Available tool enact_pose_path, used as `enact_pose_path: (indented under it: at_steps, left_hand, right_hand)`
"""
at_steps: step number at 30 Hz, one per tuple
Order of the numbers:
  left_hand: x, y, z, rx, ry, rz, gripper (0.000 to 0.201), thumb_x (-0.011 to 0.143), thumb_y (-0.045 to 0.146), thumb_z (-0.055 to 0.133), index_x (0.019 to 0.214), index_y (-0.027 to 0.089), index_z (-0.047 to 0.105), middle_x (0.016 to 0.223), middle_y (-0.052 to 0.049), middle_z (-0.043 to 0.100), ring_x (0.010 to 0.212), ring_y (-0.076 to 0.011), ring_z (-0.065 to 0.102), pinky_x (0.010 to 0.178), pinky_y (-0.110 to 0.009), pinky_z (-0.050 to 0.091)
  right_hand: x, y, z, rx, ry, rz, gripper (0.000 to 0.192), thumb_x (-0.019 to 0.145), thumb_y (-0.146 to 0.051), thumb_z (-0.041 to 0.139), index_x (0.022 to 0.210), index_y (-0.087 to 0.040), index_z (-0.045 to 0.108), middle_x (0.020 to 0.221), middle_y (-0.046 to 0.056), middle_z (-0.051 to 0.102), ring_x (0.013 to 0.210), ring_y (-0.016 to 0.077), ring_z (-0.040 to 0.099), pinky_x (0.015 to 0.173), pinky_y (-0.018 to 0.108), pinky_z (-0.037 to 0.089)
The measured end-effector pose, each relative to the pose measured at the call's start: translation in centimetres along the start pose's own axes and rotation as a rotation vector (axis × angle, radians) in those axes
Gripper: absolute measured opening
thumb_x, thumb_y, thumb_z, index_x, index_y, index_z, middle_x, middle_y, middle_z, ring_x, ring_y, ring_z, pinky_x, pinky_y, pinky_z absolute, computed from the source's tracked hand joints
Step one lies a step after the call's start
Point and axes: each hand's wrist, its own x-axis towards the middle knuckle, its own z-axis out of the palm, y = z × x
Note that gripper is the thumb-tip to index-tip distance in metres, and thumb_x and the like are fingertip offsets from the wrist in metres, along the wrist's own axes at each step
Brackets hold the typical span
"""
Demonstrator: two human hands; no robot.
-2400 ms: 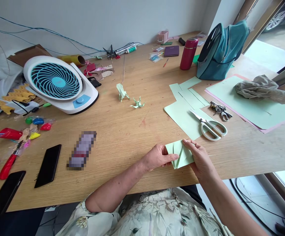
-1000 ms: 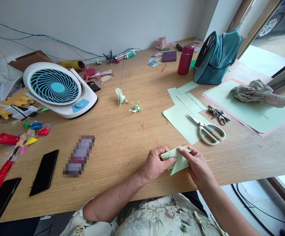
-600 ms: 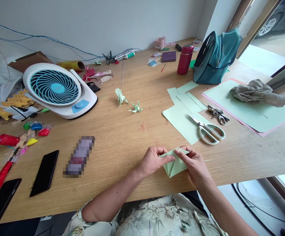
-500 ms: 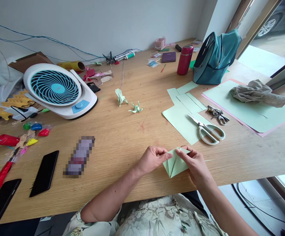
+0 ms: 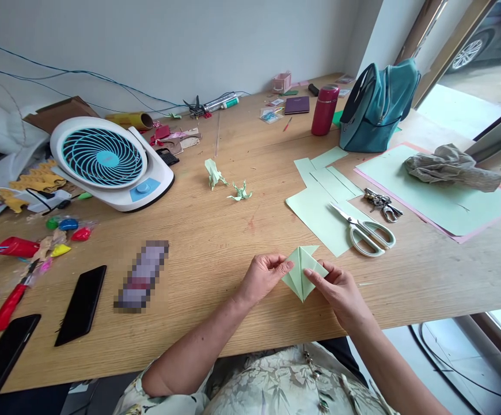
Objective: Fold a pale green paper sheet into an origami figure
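1. A folded green paper (image 5: 301,275) is pinched at its left corner by the left hand (image 5: 262,278), steadying it on the table (image 5: 216,248).
2. Its right edge is pressed flat by the closed fingers of the right hand (image 5: 340,291).
3. Just beyond the folded green paper, scissors (image 5: 365,230) are laid on cut sheets (image 5: 315,204), within reach.
4. Farther beyond the folded green paper, two finished figures (image 5: 227,181) are set aside.

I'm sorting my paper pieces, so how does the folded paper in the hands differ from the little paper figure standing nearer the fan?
The folded paper lies flat as a kite-like shape; the paper figure stands upright on thin legs. The folded paper is pinched by the left hand and right hand; the figure stands alone, untouched. The folded paper looks broader. Both are pale green.
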Motion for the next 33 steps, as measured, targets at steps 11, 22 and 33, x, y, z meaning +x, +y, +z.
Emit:
enact_pose_path:
  at_steps: [11,22,33]
  left_hand:
    - [0.4,0.0,-0.7,-0.026,0.017,0.012,0.054,0.073,0.057,0.077,0.059,0.016,0.044,0.059,0.006,0.038,0.056,-0.0057,0.034,0.052,-0.019,0.028]
    - [0.3,0.2,-0.7,-0.23,0.132,-0.055,0.044,0.076,0.051,0.077,0.068,0.015,0.052,0.059,0.006,0.045,0.052,-0.0042,0.037,0.048,-0.015,0.031]
    - [-2.3,0.1,-3.8,0.785,0.355,0.733,0.021,0.094,0.016,0.057,0.114,0.02,0.063,0.112,-0.008,0.067,0.104,-0.0185,0.062,0.081,-0.029,0.054]
  right_hand:
    - [0.2,0.4,-0.1,-0.197,-0.126,0.0,0.043,0.071,-0.055,0.081,0.071,-0.018,0.06,0.065,-0.002,0.054,0.061,0.0115,0.044,0.055,0.024,0.033]
    - [0.3,0.2,-0.1,-0.3,-0.068,-0.046,0.053,0.073,-0.064,0.075,0.059,-0.018,0.051,0.057,-0.003,0.044,0.057,0.0095,0.034,0.053,0.025,0.025]
    - [0.4,-0.9,-0.5,-0.221,-0.046,0.11,0.059,0.067,-0.072,0.074,0.058,-0.02,0.049,0.054,-0.002,0.049,0.053,0.0094,0.036,0.052,0.025,0.024]
